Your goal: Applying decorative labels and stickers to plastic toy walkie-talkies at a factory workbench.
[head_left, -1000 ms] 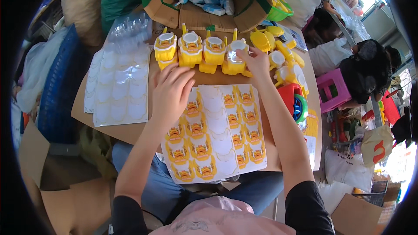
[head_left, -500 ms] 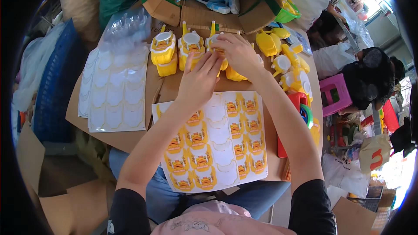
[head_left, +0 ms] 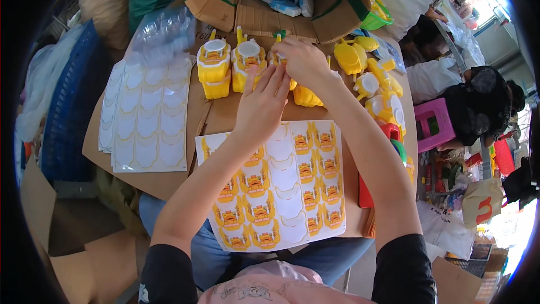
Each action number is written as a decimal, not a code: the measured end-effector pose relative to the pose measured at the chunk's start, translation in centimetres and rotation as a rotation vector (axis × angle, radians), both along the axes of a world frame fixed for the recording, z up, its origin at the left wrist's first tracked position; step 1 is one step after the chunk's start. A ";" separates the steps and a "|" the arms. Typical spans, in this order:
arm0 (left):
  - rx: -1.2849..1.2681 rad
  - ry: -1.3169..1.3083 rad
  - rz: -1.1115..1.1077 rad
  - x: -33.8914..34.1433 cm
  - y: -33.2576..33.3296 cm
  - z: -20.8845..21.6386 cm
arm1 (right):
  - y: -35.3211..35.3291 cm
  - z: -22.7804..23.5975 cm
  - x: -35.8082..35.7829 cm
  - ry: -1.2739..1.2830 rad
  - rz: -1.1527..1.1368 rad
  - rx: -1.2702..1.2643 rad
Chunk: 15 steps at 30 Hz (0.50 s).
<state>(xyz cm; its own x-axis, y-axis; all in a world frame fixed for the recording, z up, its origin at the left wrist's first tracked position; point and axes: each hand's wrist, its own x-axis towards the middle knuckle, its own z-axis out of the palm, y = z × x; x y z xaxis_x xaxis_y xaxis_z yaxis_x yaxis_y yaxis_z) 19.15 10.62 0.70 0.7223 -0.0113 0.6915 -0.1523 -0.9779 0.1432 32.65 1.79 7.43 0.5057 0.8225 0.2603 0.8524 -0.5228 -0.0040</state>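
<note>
Yellow toy (head_left: 273, 58), white-topped, head view: third from left in a row, under both hands. Left hand (head_left: 262, 101): fingers straight, close together, thumb apart. Right hand (head_left: 306, 65): fingers bent over the toy's top. Whether either pinches, cannot tell. Sticker sheet (head_left: 289, 200): near edge overhanging the lap. Cardboard tabletop (head_left: 218, 115): open strip between row's left end and sheet.

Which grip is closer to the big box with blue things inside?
Right. The right grip is just in front of the box; the left grip is farther from it, lower in the picture.
</note>
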 end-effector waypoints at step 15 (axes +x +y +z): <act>0.061 -0.012 0.070 -0.6 -1.0 -1.0 | 2.5 3.7 4.2 0.724 -0.361 -0.036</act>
